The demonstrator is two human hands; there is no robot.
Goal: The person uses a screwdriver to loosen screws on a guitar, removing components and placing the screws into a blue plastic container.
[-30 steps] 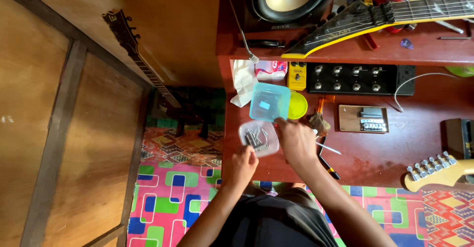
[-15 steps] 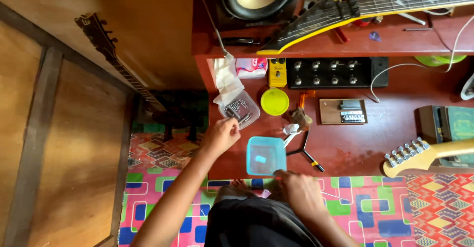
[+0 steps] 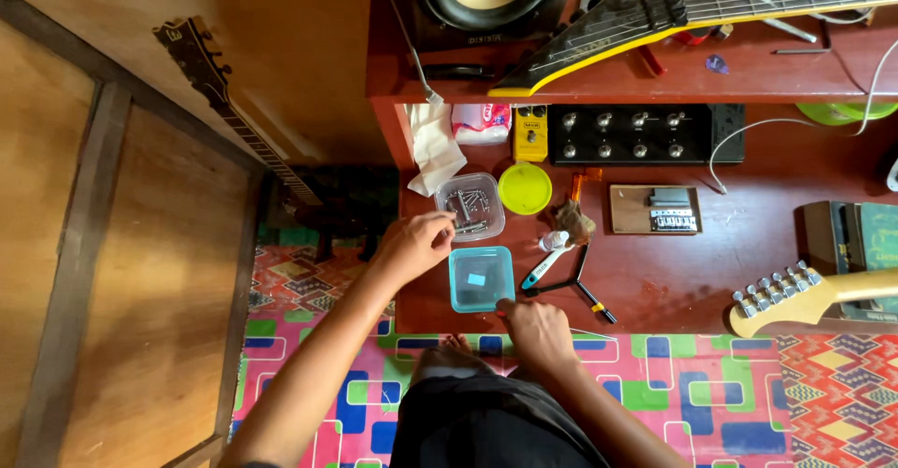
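Note:
A small clear plastic container [image 3: 470,206] with several metal screws in it sits on the red-brown desk [image 3: 692,272]. My left hand [image 3: 412,244] is at its near left corner, with curled fingertips on the rim. The container's blue lid [image 3: 481,279] lies flat near the desk's front edge. Just below the lid's right corner my right hand [image 3: 538,328] rests as a closed fist, and I cannot make out anything in it.
Near the lid lie a small white bottle [image 3: 552,241], a blue-handled tool [image 3: 543,267] and a black wrench [image 3: 585,286]. A yellow round lid [image 3: 525,188], a pedal board [image 3: 636,134] and a bridge plate [image 3: 655,209] lie behind. A guitar headstock [image 3: 795,295] juts in at right.
The clear container went from in front of me to the desk's back left, still under my left hand. The blue lid was set down flat near the front edge.

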